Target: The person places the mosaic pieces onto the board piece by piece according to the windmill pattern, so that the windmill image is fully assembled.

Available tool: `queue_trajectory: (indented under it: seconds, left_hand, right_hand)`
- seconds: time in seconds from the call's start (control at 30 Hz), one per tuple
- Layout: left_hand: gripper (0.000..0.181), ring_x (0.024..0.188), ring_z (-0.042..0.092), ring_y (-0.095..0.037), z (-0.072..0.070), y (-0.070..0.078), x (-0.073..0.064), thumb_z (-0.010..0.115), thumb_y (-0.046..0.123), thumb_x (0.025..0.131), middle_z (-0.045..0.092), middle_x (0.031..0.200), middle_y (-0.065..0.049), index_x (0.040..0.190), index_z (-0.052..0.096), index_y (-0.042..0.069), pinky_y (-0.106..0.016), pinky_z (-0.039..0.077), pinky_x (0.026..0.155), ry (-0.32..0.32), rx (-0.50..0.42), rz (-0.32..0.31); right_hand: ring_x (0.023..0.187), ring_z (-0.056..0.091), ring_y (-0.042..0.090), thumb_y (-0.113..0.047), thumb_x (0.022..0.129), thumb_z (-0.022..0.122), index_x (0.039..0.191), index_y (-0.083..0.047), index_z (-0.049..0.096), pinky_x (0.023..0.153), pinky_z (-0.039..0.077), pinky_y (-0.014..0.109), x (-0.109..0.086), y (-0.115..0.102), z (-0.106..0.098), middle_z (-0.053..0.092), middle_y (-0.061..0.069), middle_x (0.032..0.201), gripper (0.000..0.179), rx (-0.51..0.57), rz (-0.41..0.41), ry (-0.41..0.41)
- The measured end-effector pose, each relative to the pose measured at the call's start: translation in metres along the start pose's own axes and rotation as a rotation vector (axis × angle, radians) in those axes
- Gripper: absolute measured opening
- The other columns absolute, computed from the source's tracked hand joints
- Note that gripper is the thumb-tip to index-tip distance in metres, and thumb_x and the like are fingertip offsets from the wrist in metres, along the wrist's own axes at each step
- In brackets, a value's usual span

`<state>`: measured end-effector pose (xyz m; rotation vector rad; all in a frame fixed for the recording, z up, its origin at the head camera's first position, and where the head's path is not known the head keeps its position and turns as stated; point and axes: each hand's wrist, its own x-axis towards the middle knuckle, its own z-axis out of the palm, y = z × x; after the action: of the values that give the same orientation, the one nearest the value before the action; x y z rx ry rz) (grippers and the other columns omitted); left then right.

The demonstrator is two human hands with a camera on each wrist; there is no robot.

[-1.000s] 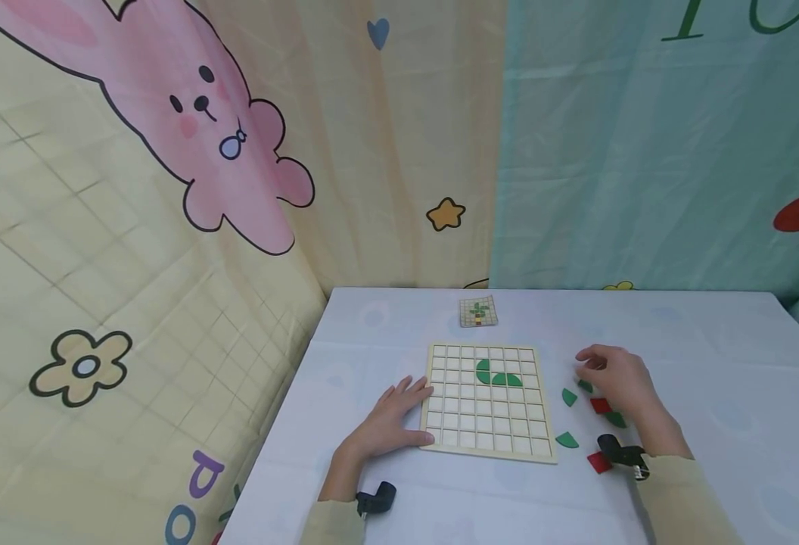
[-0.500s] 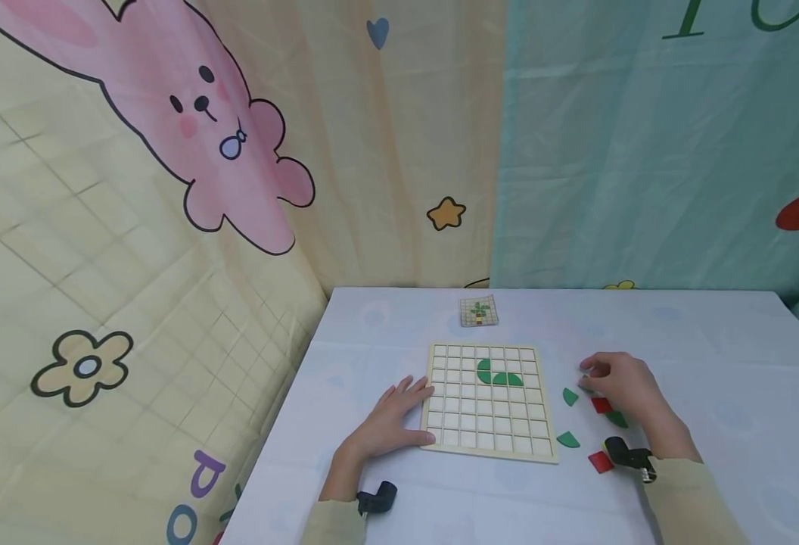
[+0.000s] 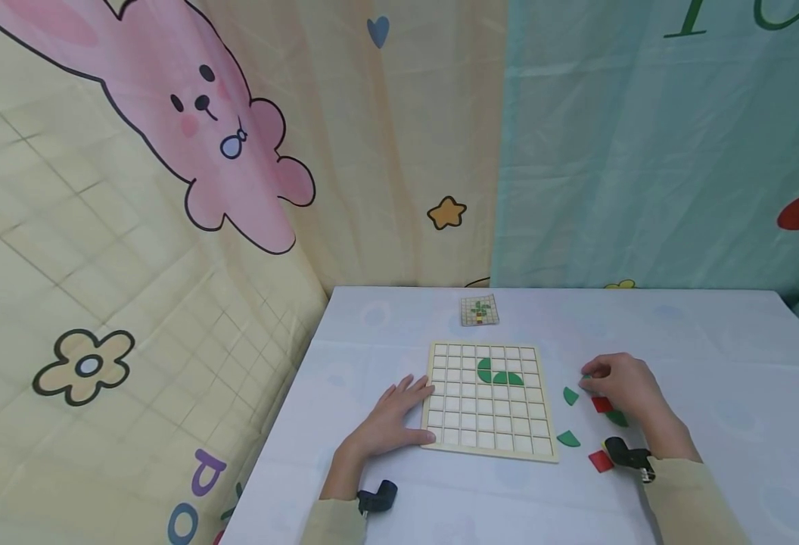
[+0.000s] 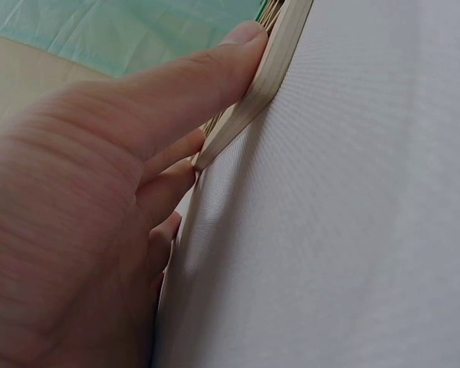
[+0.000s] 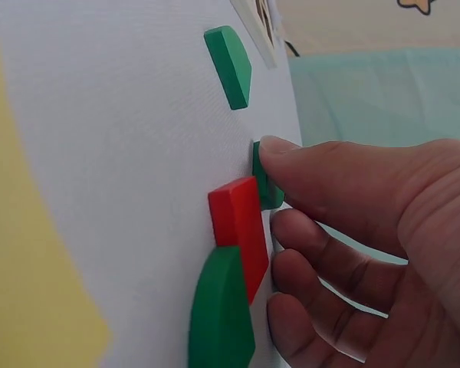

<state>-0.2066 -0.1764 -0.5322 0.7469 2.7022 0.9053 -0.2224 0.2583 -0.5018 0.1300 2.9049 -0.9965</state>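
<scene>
My left hand [image 3: 386, 424] rests with spread fingers at the left edge of a pale wooden grid board [image 3: 488, 424]. In the left wrist view its thumb [image 4: 199, 80] lies across the board's edge near a corner. Right of the board, my right hand [image 3: 624, 386] pinches a green quarter-circle block [image 5: 270, 195] between thumb and fingers, low at the tabletop. Just beside it lie a red square block [image 3: 601, 405] and another green quarter-circle [image 5: 218, 314]. Green pieces [image 3: 508, 378] form rounded shapes in the board's upper part.
A small pattern card [image 3: 479, 311] lies behind the board. Two green quarter-circles, one nearer the board's corner [image 3: 567, 439], and a second red block [image 3: 601, 461] lie on the white table. Something yellow [image 5: 31, 230] fills the right wrist view's left side, blurred. Curtains hang behind.
My right hand has shifted slightly right and down, its fingertips now around the green quarter-circle that lay beneath them. The left hand and board have stayed put.
</scene>
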Motion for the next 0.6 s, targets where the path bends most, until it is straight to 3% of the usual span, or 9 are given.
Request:
queue_trajectory:
  seconds: [0.6]
  left_hand:
    - [0.088, 0.154, 0.005, -0.014, 0.0005, -0.0014, -0.0006, 0.074, 0.059, 0.082, 0.024, 0.164, 0.012, 0.156, 0.040, 0.026, -0.045, 0.004, 0.124, -0.008, -0.008, -0.011]
  right_hand:
    - [0.078, 0.054, 0.026, -0.008, 0.085, 0.078, 0.100, -0.003, 0.066, 0.063, 0.051, 0.034, -0.0021, -0.0077, 0.0013, 0.062, 0.010, 0.087, 0.020, 0.007, -0.030, 0.027]
